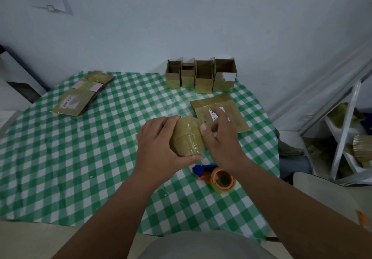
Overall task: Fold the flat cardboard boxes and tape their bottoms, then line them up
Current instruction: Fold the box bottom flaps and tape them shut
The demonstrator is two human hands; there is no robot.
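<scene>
A small cardboard box (188, 138) with glossy tape across its upturned bottom is held over the table's middle. My left hand (159, 148) grips it from the left, thumb under its near edge. My right hand (219, 138) holds its right side, thumb pressed on the tape, fingers curled behind. A tape dispenser (215, 177) with an orange core and blue handle lies just below my right wrist. Several folded open boxes (201, 76) stand in a row at the table's far edge. One flat box (229, 114) lies behind my right hand. Flat boxes (80, 95) lie stacked at the far left.
The table wears a green-and-white checked cloth (80, 158) and stands against a pale wall. A white metal shelf (346, 130) with cardboard bundles is at the right. A grey chair edge (322, 180) shows at the right.
</scene>
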